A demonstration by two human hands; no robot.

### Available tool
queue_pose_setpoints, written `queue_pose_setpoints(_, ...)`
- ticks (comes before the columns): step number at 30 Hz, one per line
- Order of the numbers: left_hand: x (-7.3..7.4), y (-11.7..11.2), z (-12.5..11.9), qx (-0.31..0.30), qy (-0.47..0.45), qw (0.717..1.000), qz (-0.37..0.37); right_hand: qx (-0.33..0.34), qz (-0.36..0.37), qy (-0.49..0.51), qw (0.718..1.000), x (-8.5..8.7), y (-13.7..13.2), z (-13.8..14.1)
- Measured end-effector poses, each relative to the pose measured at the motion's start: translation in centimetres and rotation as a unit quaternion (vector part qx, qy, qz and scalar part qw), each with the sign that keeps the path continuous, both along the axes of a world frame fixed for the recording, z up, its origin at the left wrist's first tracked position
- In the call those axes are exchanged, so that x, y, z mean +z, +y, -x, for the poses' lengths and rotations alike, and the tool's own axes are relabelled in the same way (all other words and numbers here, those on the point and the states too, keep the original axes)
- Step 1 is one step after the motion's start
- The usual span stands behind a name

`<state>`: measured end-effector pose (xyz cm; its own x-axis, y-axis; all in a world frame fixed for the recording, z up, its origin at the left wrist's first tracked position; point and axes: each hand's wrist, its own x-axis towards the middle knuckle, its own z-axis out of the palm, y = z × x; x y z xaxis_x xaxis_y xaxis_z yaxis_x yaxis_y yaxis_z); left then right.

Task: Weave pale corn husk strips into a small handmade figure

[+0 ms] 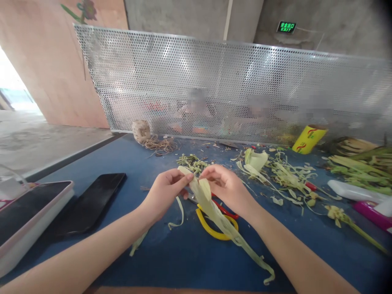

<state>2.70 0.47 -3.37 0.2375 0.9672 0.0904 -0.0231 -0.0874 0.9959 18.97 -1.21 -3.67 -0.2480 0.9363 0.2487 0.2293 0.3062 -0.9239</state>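
Note:
Both hands meet over the middle of the blue table, pinching a long pale green strip of what looks like corn husk (216, 214). My left hand (167, 188) grips its upper end between thumb and fingers. Just beside it, my right hand (225, 185) has its fingertips closed on a folded part of the husk. The strip's tail hangs down towards the lower right, ending in a curl. Beneath it lie scissors with yellow and red handles (211, 234), partly covered by the husk. A thin curled shred (180, 214) is below my left hand.
Two dark-screened devices, a phone (92, 204) and a thicker one (29, 212), lie at left. Twine (161, 145) sits near a perforated metal screen (171, 77). Husk scraps (290, 175), a yellow tube (309, 139) and a white-and-purple tool (372, 212) are at right. People are behind the screen.

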Motion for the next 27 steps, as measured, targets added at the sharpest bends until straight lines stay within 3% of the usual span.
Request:
queue_pose_setpoints(3, -0.26, 0.22, 0.11, 0.014, -0.011, 1.000, -0.007, 0.040, 0.056, -0.001, 0.998, -0.14, 0.23, 0.06)
queue_pose_setpoints(6, -0.42, 0.30, 0.23, 0.004, -0.028, 1.000, -0.005, 0.017, 0.074, -0.016, 0.997, 0.00, 0.30, 0.09)
queue_pose_setpoints(11, -0.21, -0.26, 0.01, -0.044, 0.018, 0.999, -0.008, -0.034, 0.028, -0.035, 0.998, 0.18, 0.30, 0.05)
queue_pose_setpoints(17, -0.35, -0.23, 0.06, -0.040, 0.061, 0.996, -0.043, -0.078, -0.049, -0.082, 0.992, -0.19, 0.30, 0.18)
queue_pose_setpoints(21, -0.52, -0.17, 0.13, -0.049, 0.115, 0.989, -0.073, -0.062, -0.032, -0.066, 0.995, -0.32, 0.35, 0.32)
queue_pose_setpoints(24, -0.61, -0.29, 0.13, -0.027, 0.159, 0.980, -0.120, -0.066, 0.000, -0.024, 0.998, -0.48, 0.42, 0.48)
queue_pose_setpoints(27, -0.63, -0.53, 0.23, 0.035, 0.218, 0.954, -0.202, -0.082, 0.054, 0.040, 0.994, -0.73, 0.56, 0.63)
